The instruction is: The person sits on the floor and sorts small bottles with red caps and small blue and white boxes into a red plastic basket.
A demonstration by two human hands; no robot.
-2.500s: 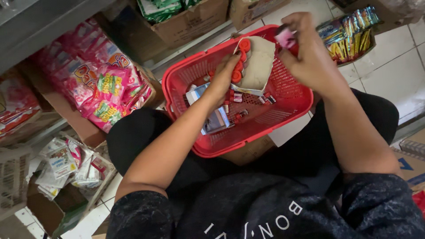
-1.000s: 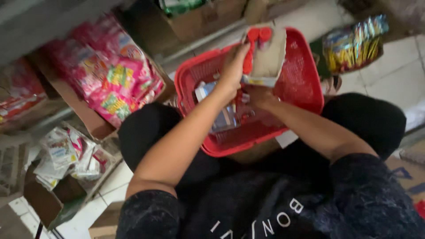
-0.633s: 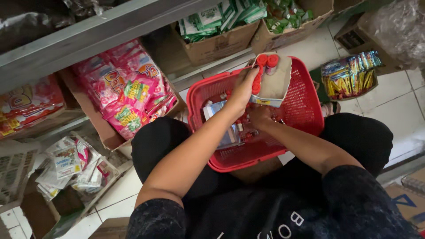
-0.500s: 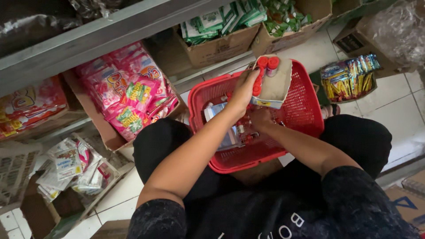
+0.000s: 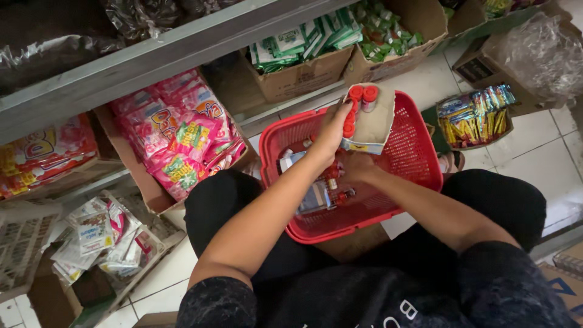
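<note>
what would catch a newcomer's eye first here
The red plastic mesh basket on the person's lap stands out first, centre frame. Above it the left hand holds a cardboard card of red-capped little bottles; the right hand reaches into the basket.

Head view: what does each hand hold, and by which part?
The left hand grips the small cardboard box of red-capped bottles by its left edge. The right hand reaches into the red basket; its grasp cannot be told.

Your left hand (image 5: 333, 130) grips a matt cardboard tray (image 5: 371, 121) of smooth red plastic caps (image 5: 362, 94). Your right hand (image 5: 355, 172) lies in the glossy perforated red plastic basket (image 5: 419, 152). Note the shiny pink foil packets (image 5: 182, 136), rough brown cardboard boxes (image 5: 303, 76) and glazed floor tiles (image 5: 546, 152).
</note>
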